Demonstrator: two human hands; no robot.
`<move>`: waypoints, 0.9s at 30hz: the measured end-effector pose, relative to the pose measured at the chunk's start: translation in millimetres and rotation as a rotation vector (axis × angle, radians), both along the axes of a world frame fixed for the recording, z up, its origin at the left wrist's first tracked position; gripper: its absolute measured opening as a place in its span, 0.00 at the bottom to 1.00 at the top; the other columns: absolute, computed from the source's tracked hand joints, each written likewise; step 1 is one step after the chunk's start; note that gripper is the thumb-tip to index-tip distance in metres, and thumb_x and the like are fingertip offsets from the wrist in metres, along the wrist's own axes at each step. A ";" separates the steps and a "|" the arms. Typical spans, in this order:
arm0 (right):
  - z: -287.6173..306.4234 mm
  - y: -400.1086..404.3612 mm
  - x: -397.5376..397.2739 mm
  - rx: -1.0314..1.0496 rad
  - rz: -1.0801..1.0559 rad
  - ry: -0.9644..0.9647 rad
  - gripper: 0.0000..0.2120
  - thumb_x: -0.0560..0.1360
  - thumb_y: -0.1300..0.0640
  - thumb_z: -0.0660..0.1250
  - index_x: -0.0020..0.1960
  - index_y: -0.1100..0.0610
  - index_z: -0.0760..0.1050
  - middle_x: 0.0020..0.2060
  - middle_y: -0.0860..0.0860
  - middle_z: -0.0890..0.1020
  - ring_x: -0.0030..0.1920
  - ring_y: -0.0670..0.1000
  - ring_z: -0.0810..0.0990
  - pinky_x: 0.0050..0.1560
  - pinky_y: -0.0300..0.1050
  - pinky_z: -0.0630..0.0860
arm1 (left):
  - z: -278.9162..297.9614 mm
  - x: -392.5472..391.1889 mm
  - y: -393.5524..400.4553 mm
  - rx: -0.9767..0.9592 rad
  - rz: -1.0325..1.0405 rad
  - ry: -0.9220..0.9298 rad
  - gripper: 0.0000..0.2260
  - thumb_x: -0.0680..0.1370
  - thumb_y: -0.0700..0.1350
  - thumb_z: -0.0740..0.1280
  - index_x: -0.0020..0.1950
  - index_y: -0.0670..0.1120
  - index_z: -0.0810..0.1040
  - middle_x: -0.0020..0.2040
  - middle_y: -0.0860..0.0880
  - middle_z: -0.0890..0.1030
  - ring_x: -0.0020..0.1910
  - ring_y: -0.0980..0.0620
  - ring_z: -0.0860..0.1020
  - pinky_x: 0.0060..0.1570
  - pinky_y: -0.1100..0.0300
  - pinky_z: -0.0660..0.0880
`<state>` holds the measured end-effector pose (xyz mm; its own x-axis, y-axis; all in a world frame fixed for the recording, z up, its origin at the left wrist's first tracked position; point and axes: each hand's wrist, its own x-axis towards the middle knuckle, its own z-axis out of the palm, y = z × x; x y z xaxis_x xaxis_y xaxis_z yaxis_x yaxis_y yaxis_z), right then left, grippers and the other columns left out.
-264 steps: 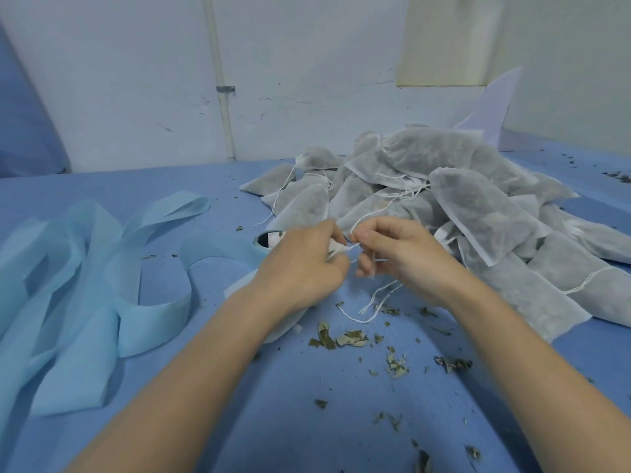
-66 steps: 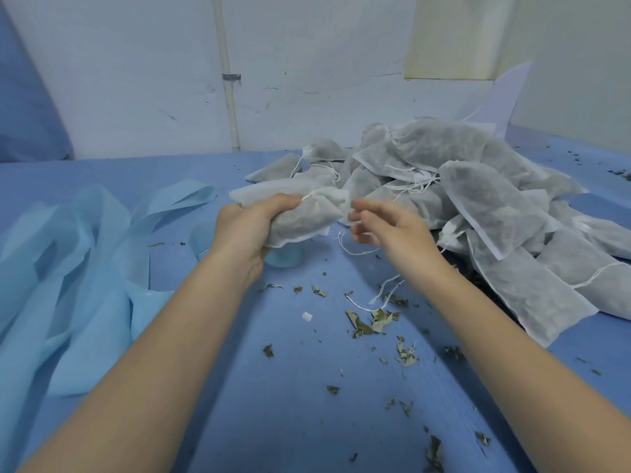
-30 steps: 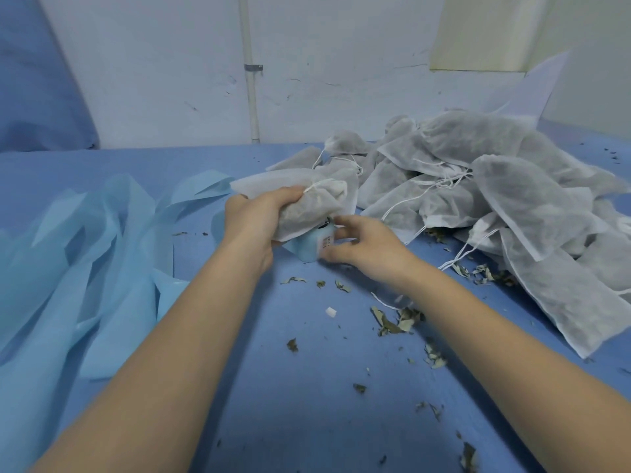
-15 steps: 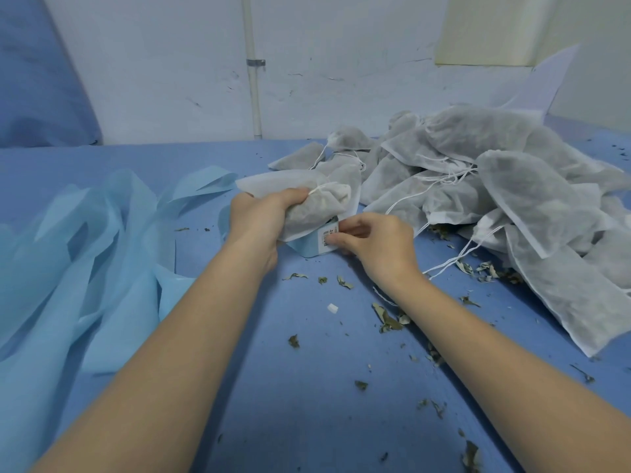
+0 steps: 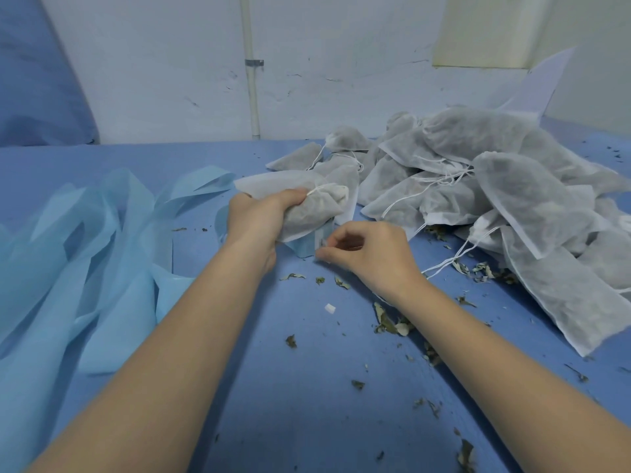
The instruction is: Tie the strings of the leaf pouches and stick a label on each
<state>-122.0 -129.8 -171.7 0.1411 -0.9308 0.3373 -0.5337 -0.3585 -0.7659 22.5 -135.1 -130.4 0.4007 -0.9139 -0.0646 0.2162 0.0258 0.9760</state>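
A grey mesh leaf pouch with a knotted white string (image 5: 312, 213) is sitting above the blue table (image 5: 307, 404), gripped in the left hand (image 5: 259, 223). The right hand (image 5: 365, 254) is pinching a small white label (image 5: 321, 240) on a pale blue roll just below. More pouches (image 5: 495, 186) are lying heaped to the right.

Two bare forearms, no sleeves, left grip (image 5: 259, 223), right grip (image 5: 367, 254) ungloved

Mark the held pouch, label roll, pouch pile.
held pouch (image 5: 307, 216): head view, bulging body.
label roll (image 5: 309, 244): head view, blue side under pouch.
pouch pile (image 5: 526, 196): head view, front pouch's face.
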 end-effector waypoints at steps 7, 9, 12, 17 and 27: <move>6.2 7.4 -5.0 0.006 0.121 0.160 0.08 0.65 0.49 0.79 0.35 0.45 0.80 0.45 0.40 0.76 0.49 0.40 0.73 0.45 0.24 0.66 | 0.2 0.0 0.9 0.006 -0.003 -0.012 0.14 0.67 0.39 0.76 0.51 0.41 0.79 0.49 0.45 0.83 0.49 0.48 0.82 0.55 0.49 0.78; 8.1 10.0 -4.8 -0.008 0.144 0.242 0.08 0.64 0.48 0.79 0.35 0.43 0.80 0.53 0.39 0.72 0.53 0.40 0.70 0.48 0.22 0.63 | 0.1 -0.2 1.1 0.010 -0.008 -0.013 0.16 0.67 0.40 0.76 0.52 0.41 0.79 0.50 0.45 0.83 0.50 0.48 0.82 0.55 0.49 0.78; 17.0 13.6 -6.1 -0.064 0.135 0.241 0.08 0.64 0.47 0.78 0.35 0.42 0.79 0.63 0.42 0.68 0.63 0.45 0.67 0.60 0.33 0.62 | 0.6 1.9 0.5 -0.012 0.013 -0.035 0.12 0.67 0.40 0.76 0.48 0.43 0.79 0.46 0.48 0.83 0.48 0.49 0.82 0.53 0.53 0.79; 42.6 14.9 -16.7 -0.202 0.100 0.005 0.07 0.65 0.47 0.77 0.37 0.45 0.79 0.69 0.41 0.67 0.64 0.43 0.65 0.59 0.24 0.59 | 4.9 7.2 4.9 -0.161 -0.044 -0.271 0.15 0.68 0.43 0.76 0.53 0.43 0.80 0.49 0.48 0.84 0.49 0.49 0.82 0.54 0.51 0.78; 45.6 9.5 -28.3 -0.189 0.027 -0.071 0.07 0.68 0.52 0.76 0.37 0.47 0.78 0.60 0.42 0.73 0.64 0.44 0.70 0.59 0.35 0.70 | 10.7 -3.1 18.6 -0.293 -0.360 -0.424 0.26 0.61 0.48 0.76 0.59 0.45 0.79 0.53 0.52 0.83 0.53 0.54 0.81 0.54 0.58 0.77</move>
